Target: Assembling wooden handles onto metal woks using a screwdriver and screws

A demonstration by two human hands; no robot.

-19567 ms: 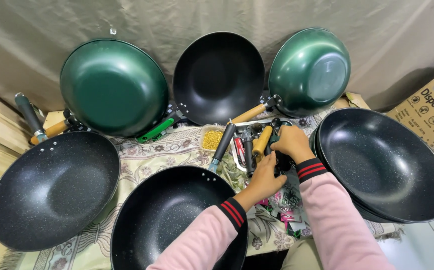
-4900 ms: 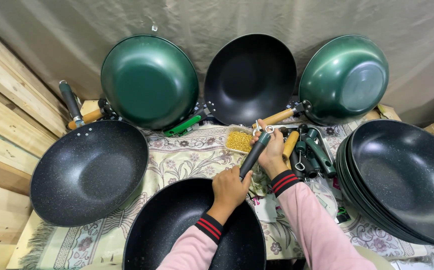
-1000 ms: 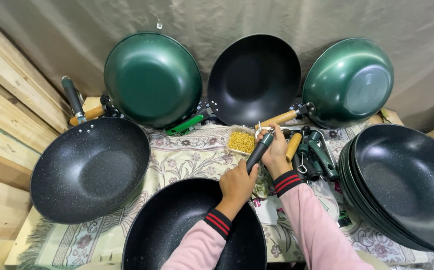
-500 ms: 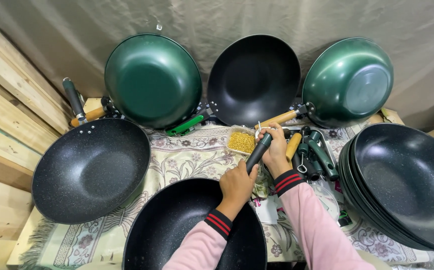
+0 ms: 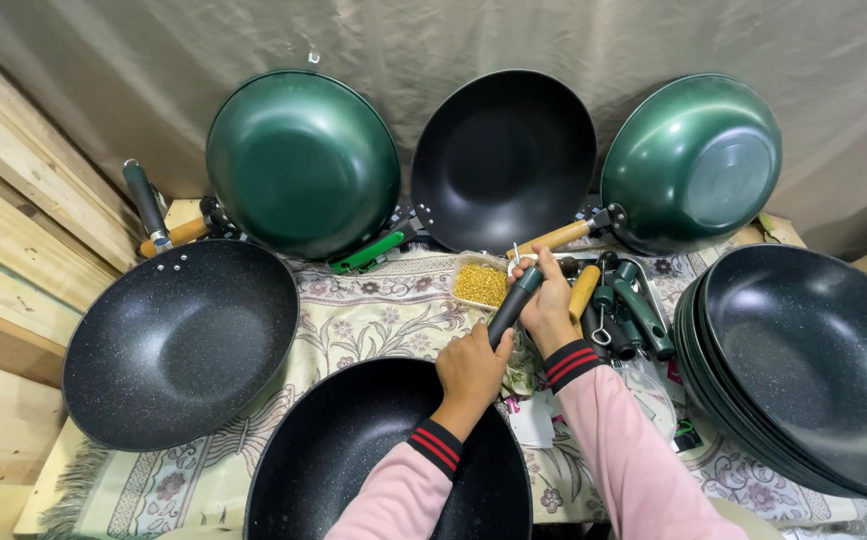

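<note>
Gripping the lower part of a dark pan handle (image 5: 514, 303), the left hand (image 5: 471, 372) wraps its fingers closed around it just above the rim of the nearest black wok (image 5: 354, 465). That handle slants up and to the right from the wok's far edge, so the grip sits at its base, while its upper end reaches the right hand (image 5: 546, 300). The right hand is closed too, its fingertips pinched at the top end of the handle; a small metal piece shows there, but whether it is held between the fingers cannot be told. Both wrists wear pink sleeves with dark, red-striped cuffs.

Just left of the right hand stands a small clear tub of brass-coloured screws (image 5: 481, 283). To its right lies a cluster of loose handles (image 5: 622, 305), some green, some dark, one wooden, lying close together on a patterned cloth (image 5: 374, 310).

A speckled black wok (image 5: 182, 345) rests at the left with a wood-and-black handle pointing up and away. Along the backdrop lean a green wok (image 5: 302, 162) shown from beneath, a black wok (image 5: 504, 158) facing forward, and another green wok (image 5: 692, 162). On the right sits a stack of speckled black woks (image 5: 804, 370), nested together. Wooden planks (image 5: 14, 230) lie at the far left.
</note>
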